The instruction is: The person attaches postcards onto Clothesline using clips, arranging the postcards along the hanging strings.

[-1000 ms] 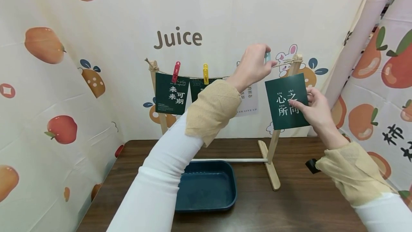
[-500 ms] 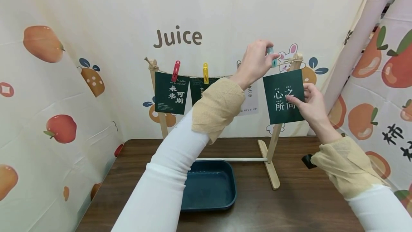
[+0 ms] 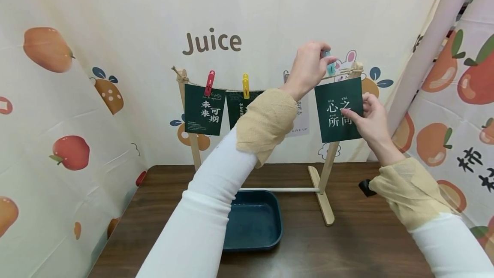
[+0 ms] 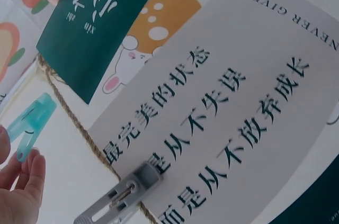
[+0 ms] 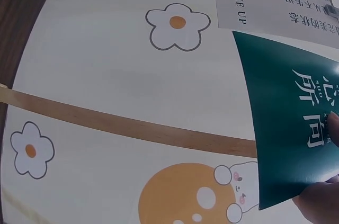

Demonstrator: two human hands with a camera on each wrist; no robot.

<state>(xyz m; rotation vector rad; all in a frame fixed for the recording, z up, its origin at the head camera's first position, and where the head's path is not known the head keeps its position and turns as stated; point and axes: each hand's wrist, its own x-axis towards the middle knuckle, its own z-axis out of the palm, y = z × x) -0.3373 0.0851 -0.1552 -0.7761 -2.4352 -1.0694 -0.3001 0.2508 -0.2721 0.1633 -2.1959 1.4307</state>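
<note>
My left hand (image 3: 308, 65) pinches a light-blue clothespin (image 4: 36, 123) above the right part of the twine (image 4: 77, 121); in the left wrist view the clothespin is apart from the twine. Between thumb and fingers, my right hand (image 3: 374, 121) holds a dark green card (image 3: 337, 108) with white characters by its right edge, its top edge up at the twine. Left of it hangs a pale grey card (image 4: 212, 107) under a grey clothespin (image 4: 122, 195). Farther left, a red clothespin (image 3: 209, 83) and a yellow clothespin (image 3: 245, 86) hold two more green cards (image 3: 203, 108).
The twine spans a wooden stand whose right foot (image 3: 322, 196) rests on the brown table (image 3: 308, 243). A dark blue tray (image 3: 281, 226) sits in front of the stand, partly behind my left sleeve. A fruit-print curtain (image 3: 135, 33) surrounds the table.
My right hand has raised the green card and shifted it slightly left, up to the twine. My left hand has moved slightly up and right with the light-blue clothespin, which shows more now.
</note>
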